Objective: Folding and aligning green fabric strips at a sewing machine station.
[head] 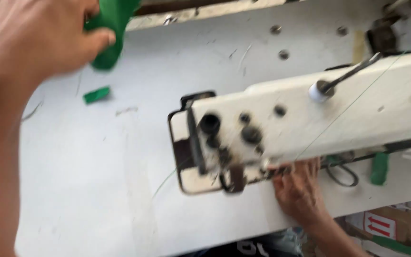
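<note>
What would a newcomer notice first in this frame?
The cream-white sewing machine head, worn and spotted, fills the centre and right above the pale grey table. At top left the left hand grips a bright green piece of fabric lifted off the table, with a small green fabric scrap lying below it. The right hand sits under the machine head beside dark scissors.

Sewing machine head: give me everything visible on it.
The sewing machine is a cream, worn, grimy arm, looking like painted metal, lying slantwise across the white table. Its face end shows dark knobs and a thread guide. A white spool pin with a metal rod sits on top, and a thin green thread crosses it. The right hand reaches beneath it near the needle area; the left hand is apart, holding green fabric.
</note>
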